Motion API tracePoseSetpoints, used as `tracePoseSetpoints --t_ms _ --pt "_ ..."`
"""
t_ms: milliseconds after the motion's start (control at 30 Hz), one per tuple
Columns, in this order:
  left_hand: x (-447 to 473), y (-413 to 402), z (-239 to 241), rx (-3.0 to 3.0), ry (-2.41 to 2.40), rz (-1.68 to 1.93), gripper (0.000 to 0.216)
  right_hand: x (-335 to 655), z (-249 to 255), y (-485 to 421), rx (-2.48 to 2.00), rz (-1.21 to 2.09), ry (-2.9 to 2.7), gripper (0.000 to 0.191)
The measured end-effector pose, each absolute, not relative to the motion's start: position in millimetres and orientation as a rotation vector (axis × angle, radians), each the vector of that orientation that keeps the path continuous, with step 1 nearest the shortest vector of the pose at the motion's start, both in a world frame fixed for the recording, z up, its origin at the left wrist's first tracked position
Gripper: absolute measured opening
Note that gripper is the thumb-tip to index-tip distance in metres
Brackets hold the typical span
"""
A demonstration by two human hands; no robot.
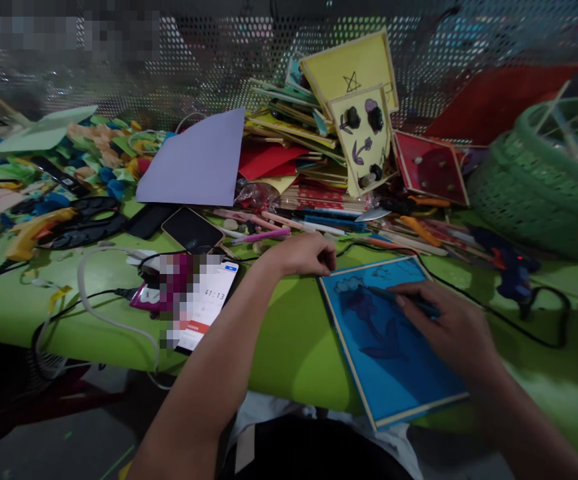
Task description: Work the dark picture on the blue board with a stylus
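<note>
My right hand [443, 320] is closed round a dark blue pen [393, 297]. The pen's tip is at a cloud drawing on a blue picture panel [419, 380] edged with thin wooden sticks. A dark flower with leaves is drawn below the cloud, partly in the hand's shadow. Loosely curled, my left hand [306, 255] rests by the panel's top left corner, its fingertips at or just touching the edge. No object shows in its fingers.
A lit phone [211, 300] lies beside my left forearm, with cables around it. Behind are a dark-screened phone [193, 230], black scissors [91, 220], a yellow-framed flower picture [361, 150] and stacked paper. A glue gun [506, 263] and a green basket [543, 180] stand right.
</note>
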State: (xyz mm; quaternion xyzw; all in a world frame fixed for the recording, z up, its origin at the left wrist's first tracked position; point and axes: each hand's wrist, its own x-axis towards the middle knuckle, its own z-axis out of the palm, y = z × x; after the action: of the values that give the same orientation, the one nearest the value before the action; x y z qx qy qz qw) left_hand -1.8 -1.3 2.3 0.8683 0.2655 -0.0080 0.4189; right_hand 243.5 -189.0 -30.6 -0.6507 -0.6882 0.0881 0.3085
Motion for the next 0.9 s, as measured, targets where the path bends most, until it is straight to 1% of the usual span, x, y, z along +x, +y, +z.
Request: tracePoseSetpoints --t_ms 900 --pt "-1.5 -2.0 4.0 2.168 0.659 -0.022 0.016 240.9 -28.0 -187.4 -1.738 0.271 -1.846 0.021"
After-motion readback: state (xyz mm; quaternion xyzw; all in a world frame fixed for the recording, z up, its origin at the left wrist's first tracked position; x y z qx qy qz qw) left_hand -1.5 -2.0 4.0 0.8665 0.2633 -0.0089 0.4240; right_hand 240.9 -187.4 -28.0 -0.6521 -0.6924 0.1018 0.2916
